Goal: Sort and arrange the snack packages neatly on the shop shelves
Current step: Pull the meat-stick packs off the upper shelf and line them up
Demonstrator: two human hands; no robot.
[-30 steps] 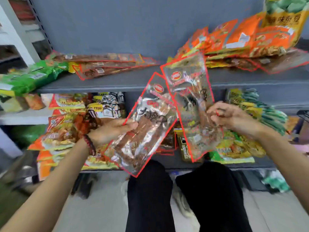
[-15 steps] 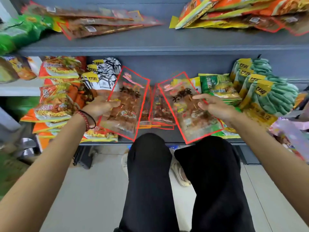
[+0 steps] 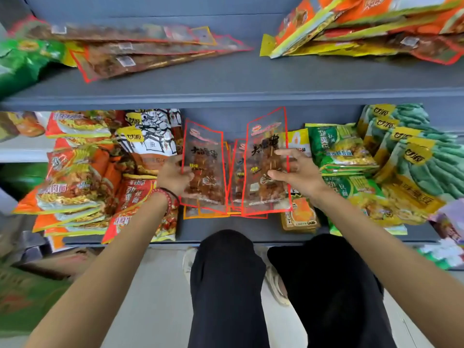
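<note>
Head view: two red-edged skewer packets held over the lower shelf [image 3: 226, 234], one in each hand.

The left hand [image 3: 175, 175] pinches the left skewer packet [image 3: 203, 169] by its left edge, thumb on the front. The right hand [image 3: 298, 172] grips the right skewer packet [image 3: 263, 169] along its right side, thumb and forefinger spread across its face. Both packets stand upright and roughly parallel, long axes running toward the shelf back. Between them, straight ahead of the knees, a stack of matching packets [image 3: 236, 172] lies on the lower shelf — orange noodle packs [image 3: 75, 177] to its left, green packs [image 3: 339, 146] to its right. The right packet overlaps the stack's edge, so I'd judge that hand nearer — a short inward shift should land it.
</note>
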